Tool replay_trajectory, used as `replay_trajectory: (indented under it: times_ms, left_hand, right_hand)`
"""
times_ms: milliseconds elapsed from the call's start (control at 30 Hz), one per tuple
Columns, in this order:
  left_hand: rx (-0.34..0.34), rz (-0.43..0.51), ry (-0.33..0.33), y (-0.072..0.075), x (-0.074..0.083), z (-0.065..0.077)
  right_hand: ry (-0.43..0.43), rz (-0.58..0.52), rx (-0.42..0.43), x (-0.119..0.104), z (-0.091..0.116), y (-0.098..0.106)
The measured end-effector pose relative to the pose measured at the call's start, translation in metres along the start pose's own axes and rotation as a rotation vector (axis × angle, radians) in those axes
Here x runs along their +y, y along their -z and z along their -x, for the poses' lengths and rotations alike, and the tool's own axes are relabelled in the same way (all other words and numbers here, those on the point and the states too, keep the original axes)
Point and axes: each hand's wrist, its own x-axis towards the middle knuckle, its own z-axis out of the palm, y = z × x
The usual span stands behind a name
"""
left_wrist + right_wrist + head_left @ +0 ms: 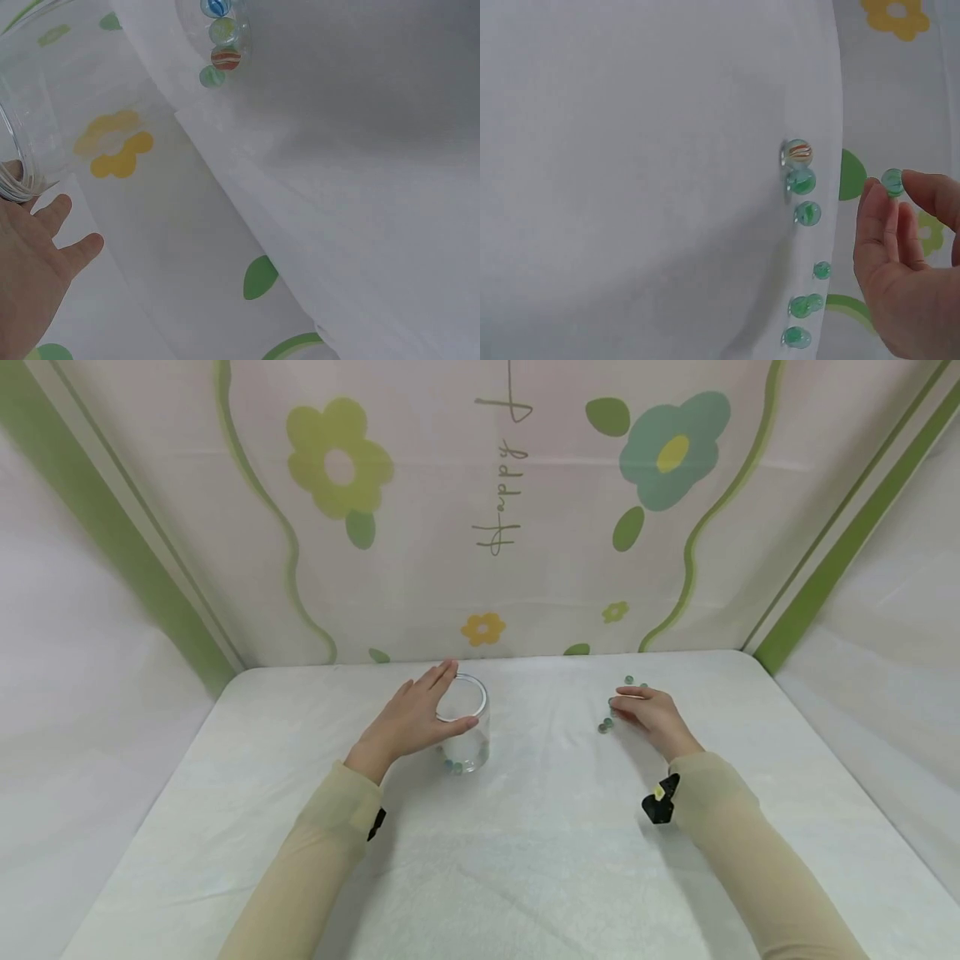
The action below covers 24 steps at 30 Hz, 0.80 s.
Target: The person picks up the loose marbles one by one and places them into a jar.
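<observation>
Jar [477,745]: clear glass, upright on the bench [525,868], just short of twelve o'clock from its middle, taking the far edge as twelve; a few inner marbles [453,767] lie at its base.
Left hand [411,714]: at the jar's ten o'clock, fingers spread beside the rim, thumb at the near side; how firmly it touches, I cannot tell.
Tipping risk: a sideways knock from that hand could rock the jar, since the fingers do not wrap it.
Right hand [651,714]: at three o'clock from the jar, well apart, fingers and thumb pinching one marble.
Held marble [893,180]: smooth and round, gripped near the fingertips; a loose or off-centre squeeze could shoot it out.
Loose marbles [802,181]: scattered from nine round to twelve o'clock of the right hand, some touching.
Rolling risk: a brush from the fingers might set several going, and those nearest the far edge could be lost over it.
</observation>
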Motion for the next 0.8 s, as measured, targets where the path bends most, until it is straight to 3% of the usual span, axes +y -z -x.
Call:
replay_trajectory:
  times_ms: [133, 300, 800]
  left_hand:
    - [-0.002, -0.002, 0.002, 0.0, 0.0, -0.001]
    - [0.001, 0.001, 0.004, -0.001, 0.0, -0.001]
    - [0.0, -0.001, 0.008, -0.001, 0.0, -0.001]
  right_hand:
    - [0.045, -0.064, -0.035, -0.011, 0.003, -0.006]
    - [0.075, -0.067, -0.052, -0.025, 0.004, -0.019]
    - [0.134, -0.094, -0.105, -0.059, 0.016, -0.076]
